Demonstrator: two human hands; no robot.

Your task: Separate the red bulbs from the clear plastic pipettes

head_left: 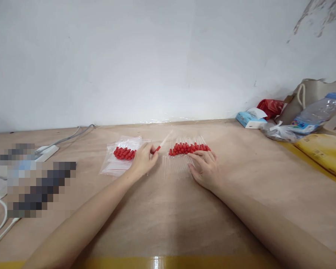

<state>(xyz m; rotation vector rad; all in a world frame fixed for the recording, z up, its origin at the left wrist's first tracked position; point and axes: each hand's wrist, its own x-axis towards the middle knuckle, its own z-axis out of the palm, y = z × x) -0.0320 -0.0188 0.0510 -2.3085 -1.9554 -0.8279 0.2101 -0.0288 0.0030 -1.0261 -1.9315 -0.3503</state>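
Observation:
Between the fingertips of my left hand (144,158) is a slim clear tube with a red cap (157,148), its clear end slanting up and to the right. Under and beside that hand, clear plastic bags (116,168) lie flat, with a cluster of red caps (125,153) on them. My right hand (205,168) rests with fingers stretched out at the near right side of a pile of red-capped clear tubes (184,148). Its fingertips touch the pile or lie just over it; I cannot tell which. Some tubes in the pile point toward the wall, others toward me.
At right stand a blue tissue pack (250,120), a red bag (270,108), a plastic bottle (316,112), a beige bag (310,89) and a yellow packet (324,153). Left are a white power strip (47,151), cables (70,137) and a blurred-out area. A wall (168,59) closes the back.

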